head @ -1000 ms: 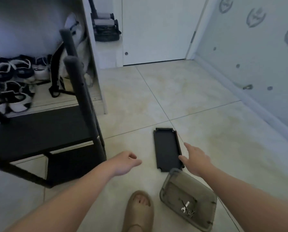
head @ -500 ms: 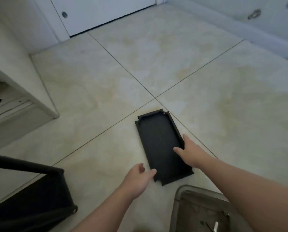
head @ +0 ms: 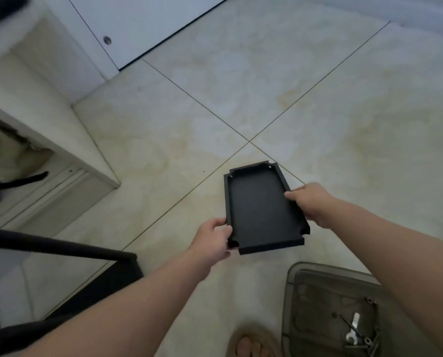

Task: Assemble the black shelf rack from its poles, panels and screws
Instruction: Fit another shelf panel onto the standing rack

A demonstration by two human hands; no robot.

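Person crouched over a tiled floor (head: pixel 241 99), both forearms reaching forward and converging on one black panel (head: pixel 261 210).

Left hand (head: pixel 212 240): the arm enters from the lower left and the wrist is roughly straight. The fingers are curled round the panel's left long edge, close to its near left corner. Their tips lie over the raised rim, so the hand has a firm hold of the panel.

Right hand (head: pixel 310 202): the arm enters from the lower right, with the back of the hand upward. It grips the right long edge a little farther along than the left hand. One fingertip lies on top of the rim; the other fingers fold under the edge and are hidden.

Panel: a shallow rectangular tray shape with notched corners, hollow side up, long axis pointing away from the person. It sits between the two hands, over the crossing of two floor joints. Whether its far end touches the floor cannot be told.

Surroundings: the partly built black rack (head: pixel 60 248) stands at the lower left, one pole running across towards the left forearm. At the lower right a grey tray (head: pixel 292 292) lies on the floor, holding a small white wrench (head: pixel 353 328) and several screws (head: pixel 370 341). A sandalled foot (head: pixel 251 343) shows at the bottom edge, just beside the tray. A white door (head: pixel 143 27) and a pale cabinet (head: pixel 60 140) occupy the upper left.
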